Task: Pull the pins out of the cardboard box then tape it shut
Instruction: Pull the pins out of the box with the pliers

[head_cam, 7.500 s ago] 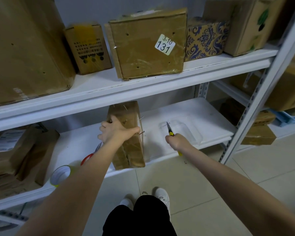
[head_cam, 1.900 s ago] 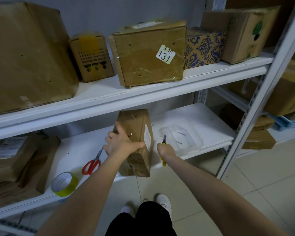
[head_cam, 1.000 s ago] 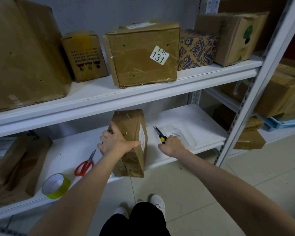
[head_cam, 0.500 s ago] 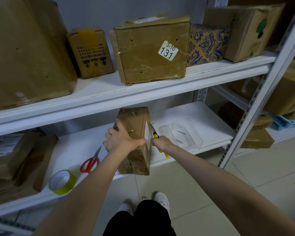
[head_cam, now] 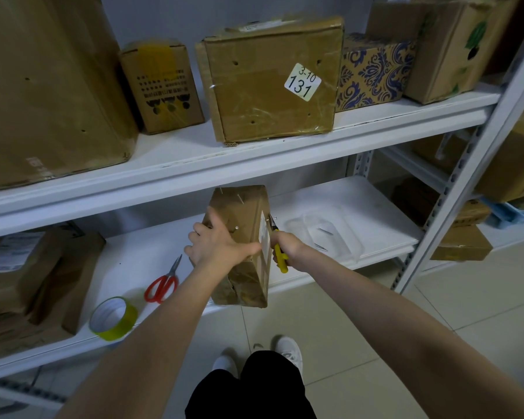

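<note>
Head view, left hand (head_cam: 221,246) clasping cardboard box (head_cam: 245,207), right hand (head_cam: 288,246) grasping pliers (head_cam: 280,262), back from tray (head_cam: 347,237)

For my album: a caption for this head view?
The left hand grips a pin-studded cardboard box; the right hand holds yellow pliers at its side.

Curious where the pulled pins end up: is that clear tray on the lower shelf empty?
Not empty. The clear tray holds at least two thin metal pins lying loose on its bottom; whether there are more I cannot tell.
</note>
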`<action>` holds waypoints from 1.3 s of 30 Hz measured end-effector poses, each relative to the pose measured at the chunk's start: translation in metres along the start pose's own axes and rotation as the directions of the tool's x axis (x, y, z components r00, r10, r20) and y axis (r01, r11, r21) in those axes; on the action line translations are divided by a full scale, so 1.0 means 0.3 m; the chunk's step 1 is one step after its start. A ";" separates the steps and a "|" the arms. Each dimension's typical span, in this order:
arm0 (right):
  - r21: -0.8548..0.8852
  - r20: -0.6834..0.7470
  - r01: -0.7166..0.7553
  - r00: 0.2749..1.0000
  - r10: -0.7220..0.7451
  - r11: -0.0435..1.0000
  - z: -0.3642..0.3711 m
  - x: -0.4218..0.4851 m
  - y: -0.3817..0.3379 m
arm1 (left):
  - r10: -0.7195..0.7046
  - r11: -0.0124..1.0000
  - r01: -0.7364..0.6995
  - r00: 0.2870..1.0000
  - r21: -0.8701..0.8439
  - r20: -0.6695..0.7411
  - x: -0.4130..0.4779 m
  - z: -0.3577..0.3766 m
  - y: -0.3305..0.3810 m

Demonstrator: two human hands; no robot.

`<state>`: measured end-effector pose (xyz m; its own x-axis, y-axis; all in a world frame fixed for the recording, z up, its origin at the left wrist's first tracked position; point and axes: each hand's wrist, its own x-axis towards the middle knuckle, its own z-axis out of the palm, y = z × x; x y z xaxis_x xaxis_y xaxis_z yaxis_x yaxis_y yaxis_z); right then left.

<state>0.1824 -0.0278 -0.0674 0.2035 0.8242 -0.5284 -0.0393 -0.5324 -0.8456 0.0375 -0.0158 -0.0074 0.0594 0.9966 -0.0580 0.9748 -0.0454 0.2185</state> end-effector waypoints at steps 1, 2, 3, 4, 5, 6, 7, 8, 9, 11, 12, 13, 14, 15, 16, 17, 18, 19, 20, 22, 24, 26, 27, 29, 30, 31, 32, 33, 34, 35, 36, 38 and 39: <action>0.104 0.040 -0.019 0.999 0.015 0.994 -0.006 -0.003 -0.002 | -0.001 1.000 0.001 1.000 -0.002 -0.001 0.001 0.001 0.000; 0.198 0.069 -0.040 0.997 0.027 0.979 -0.013 -0.006 -0.001 | -0.003 1.000 0.003 1.000 -0.002 0.000 0.000 0.001 0.000; 0.280 0.092 -0.052 0.995 0.028 0.959 -0.022 0.000 0.005 | -0.003 1.000 0.003 1.000 -0.002 0.003 -0.001 0.002 0.000; 0.314 0.099 -0.065 0.994 0.035 0.947 -0.023 0.001 0.008 | -0.003 1.000 0.003 1.000 0.000 0.007 -0.001 0.003 0.000; 0.318 0.102 -0.072 0.994 0.041 0.945 -0.020 -0.002 0.005 | -0.002 1.000 0.002 1.000 0.004 0.010 -0.002 0.003 0.000; 0.261 0.068 -0.061 0.997 0.045 0.964 -0.014 -0.005 0.002 | -0.003 1.000 0.003 1.000 0.005 0.013 -0.001 0.003 -0.001; 0.175 0.014 -0.039 0.999 0.037 0.984 -0.011 0.000 0.002 | -0.007 1.000 0.007 1.000 0.003 0.013 0.000 0.002 -0.002; 0.067 -0.068 -0.021 0.997 0.026 0.998 -0.012 -0.005 0.000 | -0.011 1.000 0.011 1.000 -0.002 0.016 0.003 0.000 -0.003; -0.023 -0.151 -0.008 0.989 0.004 1.000 -0.026 -0.004 0.002 | -0.012 1.000 0.012 1.000 -0.006 0.020 0.003 -0.001 -0.003; -0.070 -0.226 -0.001 0.974 -0.014 0.998 -0.075 -0.003 0.006 | -0.009 1.000 0.010 1.000 -0.009 0.026 0.007 -0.001 -0.004; -0.066 -0.236 -0.006 0.972 -0.009 0.998 -0.108 -0.005 0.011 | -0.008 1.000 0.008 1.000 -0.006 0.029 0.007 -0.001 -0.002; -0.075 -0.250 -0.015 0.968 -0.004 0.997 -0.142 -0.007 0.014 | -0.008 1.000 0.008 1.000 -0.001 0.028 0.008 0.000 -0.001; -0.099 -0.272 -0.024 0.962 -0.004 0.995 -0.173 -0.010 0.018 | -0.007 1.000 0.007 1.000 0.003 0.026 0.011 0.002 0.000; -0.136 -0.286 -0.028 0.958 -0.012 0.990 -0.202 -0.012 0.024 | -0.008 1.000 0.008 1.000 0.004 0.024 0.013 0.002 0.000; -0.184 -0.308 -0.037 0.951 -0.022 0.982 -0.226 -0.020 0.030 | -0.008 1.000 0.008 1.000 0.002 0.023 0.015 0.003 0.000; -0.236 -0.334 -0.048 0.942 -0.035 0.971 -0.250 -0.028 0.037 | -0.007 1.000 0.007 1.000 -0.002 0.021 0.014 0.004 0.002; -0.288 -0.358 -0.063 0.933 -0.047 0.955 -0.268 -0.034 0.047 | -0.008 1.000 0.008 1.000 -0.004 0.018 0.015 0.005 0.001; -0.340 -0.373 -0.074 0.926 -0.062 0.937 -0.286 -0.035 0.060 | -0.010 1.000 0.010 1.000 -0.004 0.016 0.015 0.005 0.000; -0.393 -0.384 -0.088 0.920 -0.076 0.915 -0.299 -0.039 0.073 | -0.011 1.000 0.011 1.000 -0.003 0.015 0.014 0.007 -0.002; -0.481 -0.392 -0.121 0.915 -0.090 0.868 -0.318 -0.049 0.096 | -0.012 1.000 0.012 1.000 -0.003 0.013 0.010 0.007 -0.002; -0.556 -0.384 -0.150 0.919 -0.092 0.817 -0.329 -0.059 0.115 | -0.012 1.000 0.012 1.000 -0.001 0.009 0.006 0.008 0.001; -0.625 -0.383 -0.175 0.918 -0.103 0.760 -0.335 -0.061 0.131 | -0.016 1.000 0.016 1.000 0.000 0.006 0.004 0.008 0.002; -0.657 -0.389 -0.189 0.915 -0.112 0.730 -0.335 -0.064 0.136 | -0.019 1.000 0.019 1.000 -0.001 0.004 0.003 0.009 0.002; -0.699 -0.416 -0.228 0.901 -0.126 0.678 -0.325 -0.064 0.141 | -0.022 1.000 0.022 1.000 -0.001 0.001 0.003 0.011 0.002; -0.718 -0.429 -0.249 0.893 -0.132 0.651 -0.318 -0.060 0.144 | -0.021 1.000 0.021 1.000 0.000 0.002 0.003 0.011 0.001; -0.729 -0.439 -0.267 0.889 -0.131 0.630 -0.307 -0.057 0.143 | -0.020 1.000 0.020 1.000 0.000 0.004 0.003 0.011 0.001; -0.731 -0.449 -0.280 0.884 -0.130 0.622 -0.296 -0.055 0.140 | -0.020 1.000 0.020 1.000 -0.004 0.005 0.003 0.012 0.002; -0.717 -0.462 -0.291 0.879 -0.119 0.634 -0.286 -0.054 0.135 | -0.022 1.000 0.022 1.000 -0.008 0.003 0.003 0.012 0.002; -0.704 -0.471 -0.295 0.874 -0.115 0.646 -0.278 -0.050 0.135 | -0.025 1.000 0.025 1.000 -0.011 0.000 0.003 0.012 0.003; -0.692 -0.473 -0.290 0.874 -0.113 0.661 -0.269 -0.051 0.133 | -0.029 1.000 0.029 1.000 -0.012 -0.005 0.002 0.012 0.004; -0.693 -0.464 -0.270 0.877 -0.127 0.669 -0.261 -0.050 0.130 | -0.033 0.999 0.033 0.999 -0.010 -0.010 0.002 0.014 0.006; -0.701 -0.400 -0.203 0.905 -0.142 0.683 -0.241 -0.055 0.119 | -0.039 0.999 0.039 0.999 -0.002 -0.020 0.000 0.015 0.012; -0.696 -0.361 -0.168 0.922 -0.138 0.698 -0.228 -0.058 0.111 | -0.041 0.999 0.041 0.999 0.000 -0.025 0.000 0.014 0.014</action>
<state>0.2444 -0.0729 -0.0811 0.5460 0.7643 -0.3432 0.6196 -0.6440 -0.4487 0.0425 -0.0164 -0.0107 0.0144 0.9990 -0.0426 0.9764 -0.0049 0.2159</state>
